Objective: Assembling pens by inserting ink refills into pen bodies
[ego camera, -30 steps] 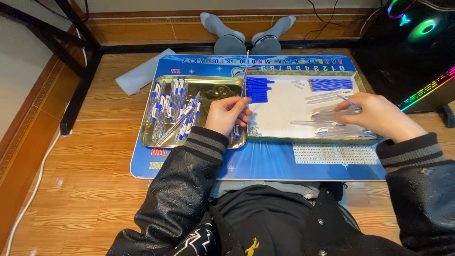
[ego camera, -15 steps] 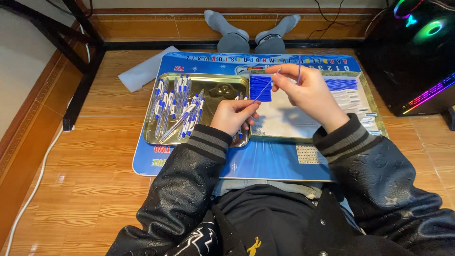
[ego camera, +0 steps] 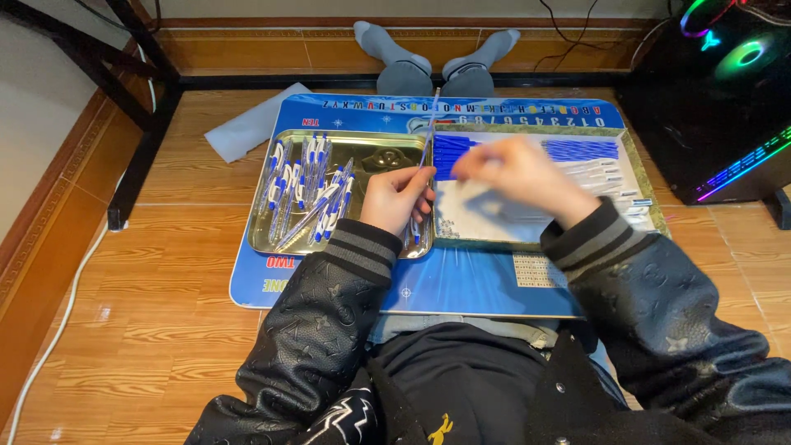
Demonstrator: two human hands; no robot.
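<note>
Where gripped, pen (ego camera: 427, 136) upright, tip up.

wooden floor (ego camera: 148, 321) with a play mat

a blue mat (ego camera: 461, 284) lies flat on the floor, bearing two metal trays; a white sheet (ego camera: 247, 132) lies just beside its far left corner.

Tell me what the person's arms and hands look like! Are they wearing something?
Both arms wear a shiny black leather-look jacket with a faint pattern pressed into the sleeves. Each sleeve ends in a knitted cuff, dark with grey stripes. The left hand and right hand are bare, with no gloves; the right one is blurred.
</note>
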